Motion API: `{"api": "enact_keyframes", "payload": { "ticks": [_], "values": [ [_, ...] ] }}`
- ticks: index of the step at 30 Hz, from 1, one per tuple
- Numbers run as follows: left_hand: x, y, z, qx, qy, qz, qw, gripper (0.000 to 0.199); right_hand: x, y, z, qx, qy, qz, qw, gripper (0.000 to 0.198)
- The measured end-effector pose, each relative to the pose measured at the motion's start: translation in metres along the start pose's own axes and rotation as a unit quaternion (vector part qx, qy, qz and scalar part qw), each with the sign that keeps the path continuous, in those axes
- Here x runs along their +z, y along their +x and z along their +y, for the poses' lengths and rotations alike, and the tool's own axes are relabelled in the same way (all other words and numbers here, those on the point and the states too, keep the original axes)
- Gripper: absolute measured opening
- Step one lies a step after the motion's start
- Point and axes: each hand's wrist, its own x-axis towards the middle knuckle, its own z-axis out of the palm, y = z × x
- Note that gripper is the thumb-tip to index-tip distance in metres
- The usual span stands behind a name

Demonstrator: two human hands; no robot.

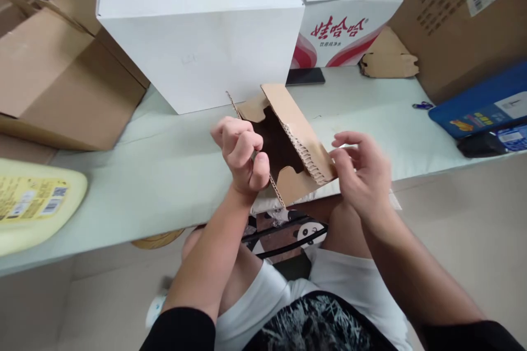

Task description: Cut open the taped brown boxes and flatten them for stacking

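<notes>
A small brown cardboard box [304,134] sits at the table's front edge with its top open and its flaps raised. The inside is dark, and I see no contents. One flap has a torn, corrugated edge. My left hand [242,153] is closed, its fingers curled in at the box's left side; what it holds, if anything, is hidden. By the right corner of the box is my right hand [362,170], with thumb and forefinger apart and the fingertips close against the cardboard. Whether they touch it I cannot tell.
White cartons [201,44] stand stacked at the back, with a dark flat object [305,76] beside them. Large brown boxes [69,77] rise at left. A yellow bottle [37,203] lies front left. On the right are a blue package [481,101] and folded cardboard [389,60].
</notes>
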Motion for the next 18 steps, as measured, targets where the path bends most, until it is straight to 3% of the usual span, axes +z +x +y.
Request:
{"api": "enact_keyframes", "payload": {
  "ticks": [5,9,11,13,16,18],
  "values": [
    [0.003,-0.001,0.003,0.000,0.065,-0.004,0.998,0.037,-0.010,0.002,-0.004,-0.073,-0.045,-0.094,0.992,0.049],
    [0.005,-0.002,0.012,0.019,0.067,0.030,0.997,0.034,-0.010,0.003,0.002,-0.013,-0.068,-0.035,0.997,0.024],
    [0.007,-0.006,0.011,0.020,0.068,0.026,0.997,0.034,-0.011,-0.001,0.013,0.022,-0.054,0.008,0.998,0.027],
    [0.011,-0.011,0.003,-0.022,0.093,0.015,0.995,0.042,-0.013,-0.008,0.025,0.067,-0.035,0.060,0.995,0.031],
    [0.015,-0.013,-0.015,-0.141,0.083,0.016,0.986,0.055,-0.018,-0.016,0.041,0.136,0.045,0.140,0.980,0.029],
    [0.014,-0.008,-0.023,-0.210,0.021,-0.011,0.977,0.058,-0.021,-0.018,0.049,0.171,0.153,0.137,0.964,0.033]
  ]
}}
